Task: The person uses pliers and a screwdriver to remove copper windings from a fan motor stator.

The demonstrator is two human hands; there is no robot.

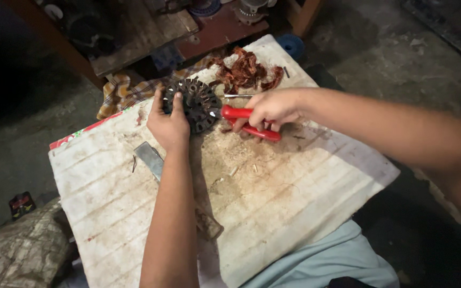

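Dim workshop floor of grey concrete all round, with a worn white corrugated board (pixel 273 202) propped as a work surface across the middle of the frame, dusty and stained. Left hand (pixel 169 125) sits just above centre, fingers wrapped round the edge of a dark round slotted metal motor core (pixel 196 104), pinning it to the board. Right hand (pixel 273 109) comes in from the right, squeezed shut on red-handled pliers (pixel 249 122) whose nose meets the core's right side. Heap of stripped reddish copper wire (pixel 246 72) lies near the board's top edge, just beyond the core. Flat grey metal blade (pixel 150 157) lies on the board beside the left wrist. Checked yellow cloth (pixel 124 90) pokes out at the upper left, and a brown wooden shelf (pixel 145 32) runs across the top
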